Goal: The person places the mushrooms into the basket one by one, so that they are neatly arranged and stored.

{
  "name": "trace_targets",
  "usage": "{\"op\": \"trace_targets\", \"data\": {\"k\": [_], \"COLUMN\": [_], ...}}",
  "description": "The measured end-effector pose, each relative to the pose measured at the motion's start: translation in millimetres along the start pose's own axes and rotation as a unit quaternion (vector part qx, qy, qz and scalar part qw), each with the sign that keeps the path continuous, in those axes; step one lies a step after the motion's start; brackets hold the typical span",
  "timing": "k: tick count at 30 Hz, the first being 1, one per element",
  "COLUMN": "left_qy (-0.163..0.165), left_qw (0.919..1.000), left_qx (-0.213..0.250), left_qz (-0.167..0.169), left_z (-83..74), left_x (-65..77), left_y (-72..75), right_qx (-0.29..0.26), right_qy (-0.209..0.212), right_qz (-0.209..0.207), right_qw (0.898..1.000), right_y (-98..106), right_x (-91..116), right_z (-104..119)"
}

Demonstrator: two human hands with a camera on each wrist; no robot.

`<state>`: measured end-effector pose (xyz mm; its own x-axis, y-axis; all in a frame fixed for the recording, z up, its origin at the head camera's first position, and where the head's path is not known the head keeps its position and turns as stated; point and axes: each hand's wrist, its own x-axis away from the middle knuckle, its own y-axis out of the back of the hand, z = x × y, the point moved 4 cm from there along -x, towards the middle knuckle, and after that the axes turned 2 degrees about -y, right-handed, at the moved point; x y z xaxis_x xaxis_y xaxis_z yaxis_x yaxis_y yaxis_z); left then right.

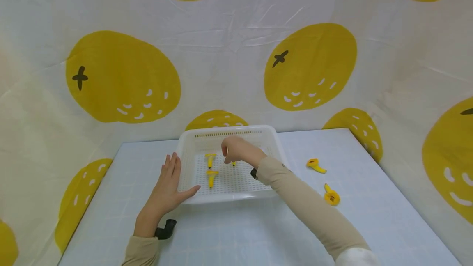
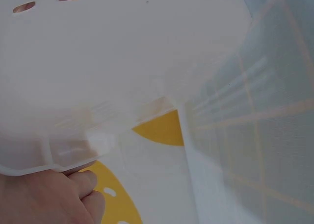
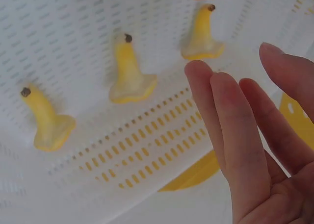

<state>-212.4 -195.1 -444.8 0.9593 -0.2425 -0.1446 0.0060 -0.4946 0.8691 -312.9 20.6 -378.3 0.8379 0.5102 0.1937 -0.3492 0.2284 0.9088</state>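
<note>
A white perforated plastic basket (image 1: 229, 197) stands at the back of the table. My left hand (image 1: 168, 188) rests at its left front corner, fingers straight along the left side and thumb stretched over the front rim. The left wrist view shows its knuckles below the rim. Over the basket's inside, my right hand (image 1: 240, 150) holds nothing; its fingers (image 3: 235, 121) are extended and the thumb is apart. Yellow trumpet-shaped mushrooms (image 3: 130, 69) with dark stem ends lie on the basket floor. In the head view, one mushroom (image 1: 234, 163) is partly hidden by the right hand.
Two more trumpet-shaped mushrooms, one farther back (image 1: 316, 166) and one nearer (image 1: 331, 197), lie on the table right of the basket. A pale checked cloth (image 1: 221, 237) covers the table. Fruit-printed curtains (image 1: 221, 65) surround its back and sides.
</note>
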Motion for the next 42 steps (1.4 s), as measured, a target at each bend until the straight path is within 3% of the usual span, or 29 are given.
{"op": "trace_targets", "data": {"k": [9, 14, 17, 22, 24, 27, 30, 37, 42], "left_qy": [-0.003, -0.002, -0.003, -0.009, -0.012, -0.015, -0.016, 0.000, 0.006], "left_qw": [1.0000, 1.0000, 1.0000, 0.9999, 0.9999, 0.9998, 0.9998, 1.0000, 1.0000], "left_qx": [0.001, 0.003, 0.003, 0.007, 0.008, 0.010, 0.008, 0.002, -0.003], "left_qz": [-0.004, -0.002, -0.002, -0.007, -0.007, -0.008, -0.008, -0.001, 0.005], "left_z": [0.0, -3.0, -3.5, -2.5, -1.5, -0.5, 0.0, 0.0, -0.2], "left_x": [0.4, -0.4, -0.9, -1.7, -2.0, -2.6, -3.0, -2.0, -1.1], "left_y": [1.0, 3.1, 2.9, 0.5, -0.8, -2.0, -2.4, -1.3, -1.2], "right_qx": [-0.006, 0.020, 0.061, 0.109, 0.119, 0.129, 0.135, 0.162, 0.173], "right_qy": [0.041, 0.061, 0.081, 0.134, 0.148, 0.157, 0.163, 0.168, 0.196], "right_qz": [-0.042, -0.108, -0.191, -0.346, -0.388, -0.425, -0.440, -0.427, -0.433], "right_qw": [0.998, 0.992, 0.976, 0.922, 0.902, 0.882, 0.873, 0.874, 0.862], "right_y": [30.3, 49.2, 60.9, 78.4, 82.7, 86.1, 86.4, 78.1, 66.2], "right_x": [30.5, 51.1, 60.9, 75.0, 80.4, 88.2, 95.9, 110.6, 123.3], "right_z": [-13.9, -22.0, -31.0, -54.2, -66.2, -86.3, -107.5, -157.4, -188.9]}}
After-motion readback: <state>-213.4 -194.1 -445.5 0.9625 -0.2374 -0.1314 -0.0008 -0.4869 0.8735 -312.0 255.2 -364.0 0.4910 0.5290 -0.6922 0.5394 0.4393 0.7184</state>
